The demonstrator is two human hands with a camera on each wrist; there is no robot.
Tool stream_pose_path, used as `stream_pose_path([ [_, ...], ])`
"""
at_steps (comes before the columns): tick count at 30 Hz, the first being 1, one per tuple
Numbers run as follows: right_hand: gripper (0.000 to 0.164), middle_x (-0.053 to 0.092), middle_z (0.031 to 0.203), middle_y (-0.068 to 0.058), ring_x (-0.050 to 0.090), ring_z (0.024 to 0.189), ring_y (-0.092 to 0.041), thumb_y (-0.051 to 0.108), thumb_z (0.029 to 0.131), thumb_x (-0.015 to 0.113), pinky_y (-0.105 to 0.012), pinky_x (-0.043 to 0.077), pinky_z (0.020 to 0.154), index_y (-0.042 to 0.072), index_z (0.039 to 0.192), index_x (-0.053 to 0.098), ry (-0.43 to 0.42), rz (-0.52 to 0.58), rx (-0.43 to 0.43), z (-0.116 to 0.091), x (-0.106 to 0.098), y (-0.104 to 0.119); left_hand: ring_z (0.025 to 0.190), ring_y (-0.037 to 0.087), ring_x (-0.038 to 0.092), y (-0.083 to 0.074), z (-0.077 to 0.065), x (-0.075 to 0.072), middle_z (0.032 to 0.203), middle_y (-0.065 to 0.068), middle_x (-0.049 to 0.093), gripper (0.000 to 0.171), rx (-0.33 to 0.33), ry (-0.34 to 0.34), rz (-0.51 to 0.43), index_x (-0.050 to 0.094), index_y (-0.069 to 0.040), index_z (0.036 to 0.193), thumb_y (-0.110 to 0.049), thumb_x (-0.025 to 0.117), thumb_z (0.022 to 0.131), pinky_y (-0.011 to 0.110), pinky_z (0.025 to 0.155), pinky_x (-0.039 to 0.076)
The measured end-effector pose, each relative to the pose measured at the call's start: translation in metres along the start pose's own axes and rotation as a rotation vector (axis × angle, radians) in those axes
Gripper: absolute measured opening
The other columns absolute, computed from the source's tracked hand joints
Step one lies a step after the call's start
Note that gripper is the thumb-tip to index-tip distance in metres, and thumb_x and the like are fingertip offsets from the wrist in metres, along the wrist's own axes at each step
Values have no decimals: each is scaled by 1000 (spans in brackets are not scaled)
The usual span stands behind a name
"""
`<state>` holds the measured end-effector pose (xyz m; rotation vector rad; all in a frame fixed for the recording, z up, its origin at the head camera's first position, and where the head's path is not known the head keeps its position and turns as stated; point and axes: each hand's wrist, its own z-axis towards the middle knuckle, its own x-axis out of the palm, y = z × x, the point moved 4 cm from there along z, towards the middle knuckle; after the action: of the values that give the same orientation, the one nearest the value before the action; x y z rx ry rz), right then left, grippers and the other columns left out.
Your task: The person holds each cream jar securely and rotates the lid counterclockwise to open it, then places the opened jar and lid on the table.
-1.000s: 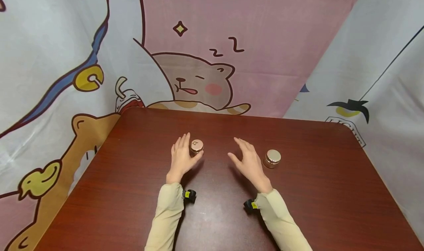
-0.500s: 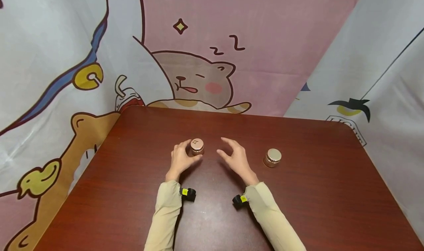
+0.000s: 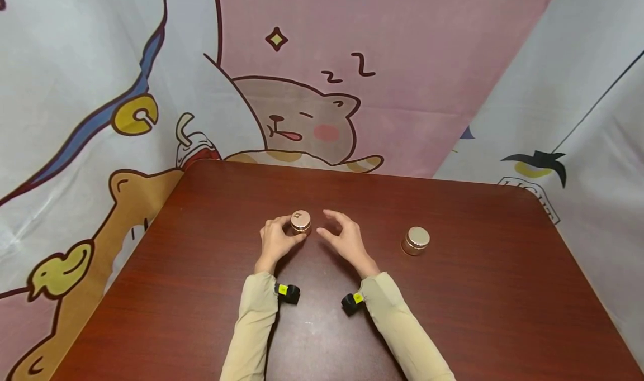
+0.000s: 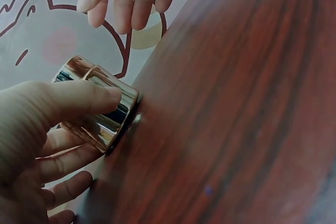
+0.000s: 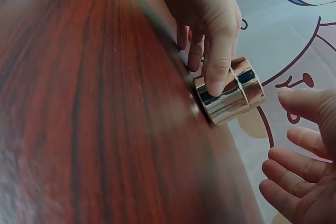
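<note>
A small shiny rose-gold jar [image 3: 301, 220] with a star-like mark on its lid stands upright on the table. My left hand [image 3: 274, 241] grips its lower part, thumb on the near side and fingers round the far side; the left wrist view shows the thumb pressed on the jar's mirror-like wall [image 4: 100, 124]. Just to the right, my right hand [image 3: 347, 241] is held with relaxed, slightly bent fingers and a gap between thumb and forefinger. In the right wrist view that hand [image 5: 307, 166] is near the jar [image 5: 241, 95] but apart from it.
A second gold jar [image 3: 416, 240] with a paler lid stands farther right on the dark red-brown wooden table [image 3: 483, 291]. A cartoon-printed cloth [image 3: 402, 107] hangs behind the table's back edge and along its sides.
My right hand has moved left, away from the second jar and towards the one on the left. The left hand's fingers and thumb have closed round that jar. Both jars stay in place.
</note>
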<state>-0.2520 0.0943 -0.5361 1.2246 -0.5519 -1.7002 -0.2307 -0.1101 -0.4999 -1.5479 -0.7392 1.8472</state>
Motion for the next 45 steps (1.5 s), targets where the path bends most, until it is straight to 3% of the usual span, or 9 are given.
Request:
stream_pose_path([
  [4, 48, 82, 126, -22, 79, 116, -33, 18, 95, 91, -37, 68, 94, 0, 137, 76, -21, 11, -41, -1, 0, 7, 121, 50, 63, 0, 1, 2, 132, 31, 78, 57, -3, 2, 6, 76, 7, 131, -12, 95, 81, 66, 112, 42],
  [9, 48, 81, 128, -21, 79, 118, -35, 11, 94, 89, -33, 66, 95, 0, 139, 75, -1, 13, 2, 1, 7, -3, 120, 50, 63, 1, 2, 2, 130, 31, 79, 57, 2, -4, -6, 77, 7, 130, -12, 96, 80, 67, 112, 41],
  [16, 45, 77, 128, -36, 75, 119, -51, -2, 93, 85, -63, 66, 100, -14, 134, 70, 31, 90, 59, -1, -15, 55, 118, 48, 64, 3, 1, 3, 129, 29, 80, 55, 34, -22, -26, 77, 7, 127, -11, 97, 79, 63, 109, 42],
  [20, 44, 77, 128, -36, 75, 119, -53, -1, 94, 86, -63, 66, 100, -15, 133, 71, 14, 102, 31, -1, -19, 60, 115, 50, 66, 1, 1, 5, 125, 30, 81, 55, 81, -32, -72, 78, 8, 125, -9, 98, 77, 64, 106, 44],
  [23, 46, 80, 128, -30, 78, 118, -45, 9, 95, 89, -52, 69, 99, -8, 134, 74, -20, 74, -25, -1, -16, 44, 109, 48, 71, 3, 5, 9, 120, 28, 83, 55, 141, -58, -101, 80, 7, 122, -10, 99, 74, 58, 101, 50],
  [28, 51, 84, 129, -14, 80, 120, -23, 37, 98, 90, -27, 60, 103, 8, 138, 77, -76, 28, -77, 2, -8, 2, 93, 35, 81, 17, 17, 27, 107, 21, 86, 54, 173, -62, -172, 82, 3, 123, -11, 101, 74, 33, 83, 62],
  [32, 49, 82, 129, -22, 79, 121, -36, 21, 96, 91, -44, 67, 100, -1, 136, 76, -67, 59, -68, 1, -27, 36, 83, 24, 82, 14, 20, 35, 97, 18, 86, 53, 224, -49, -244, 82, 4, 122, -13, 99, 74, 25, 75, 65],
  [36, 50, 79, 130, -30, 76, 123, -47, 2, 90, 91, -58, 66, 102, -10, 136, 72, -56, 69, -9, -1, -49, 74, 83, 20, 82, 2, 21, 41, 96, 16, 86, 53, 270, -35, -275, 82, 3, 121, -16, 97, 75, 26, 75, 66],
  [45, 52, 77, 136, -32, 75, 127, -51, -3, 90, 90, -65, 62, 108, -10, 139, 72, -53, 114, 117, -6, -76, 88, 83, 9, 79, -14, 21, 62, 95, 6, 86, 54, 307, -37, -286, 84, -3, 118, -17, 100, 68, 20, 79, 62],
])
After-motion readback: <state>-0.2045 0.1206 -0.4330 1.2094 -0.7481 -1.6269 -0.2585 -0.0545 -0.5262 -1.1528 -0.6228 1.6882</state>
